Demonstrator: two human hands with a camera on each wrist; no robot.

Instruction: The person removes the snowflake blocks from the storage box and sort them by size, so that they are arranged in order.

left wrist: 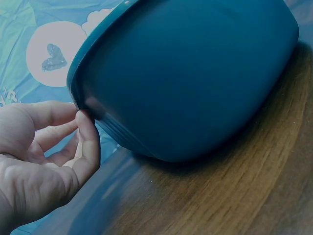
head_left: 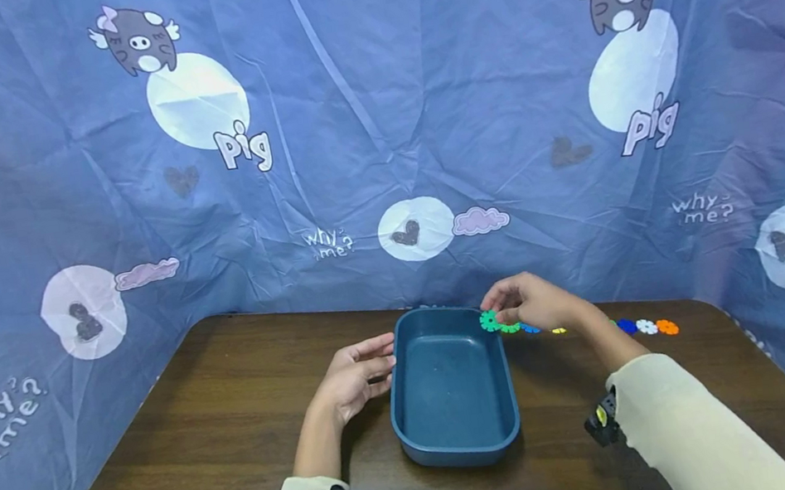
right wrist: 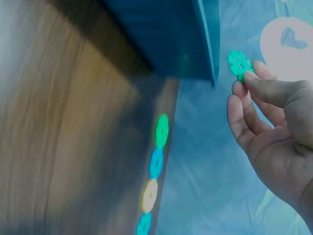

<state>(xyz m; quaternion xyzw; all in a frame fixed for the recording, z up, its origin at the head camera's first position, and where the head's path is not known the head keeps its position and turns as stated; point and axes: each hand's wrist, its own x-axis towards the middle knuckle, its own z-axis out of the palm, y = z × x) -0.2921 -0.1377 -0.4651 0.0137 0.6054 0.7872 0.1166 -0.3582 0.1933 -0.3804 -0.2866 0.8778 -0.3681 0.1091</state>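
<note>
A deep blue-green rectangular plastic bin [head_left: 460,457] stands on the brown wooden table. My left hand [head_left: 357,380] is at its left side, fingertips touching the outer wall close under the rim, as the left wrist view shows near the bin's corner [left wrist: 80,93]. At the far right corner of the bin, my right hand [head_left: 532,305] pinches a green snowflake disc [head_left: 489,321] between thumb and fingertips. In the right wrist view the green snowflake disc [right wrist: 239,63] is held up beside the rim, its notched edge showing.
A row of snowflake discs lies along the table's back edge, right of the bin: green [right wrist: 162,130], blue [right wrist: 156,163], yellow [right wrist: 150,196], then dark blue [head_left: 627,326], white [head_left: 647,326] and orange [head_left: 668,327]. My right forearm covers part of it. A blue printed cloth [head_left: 350,159] hangs behind.
</note>
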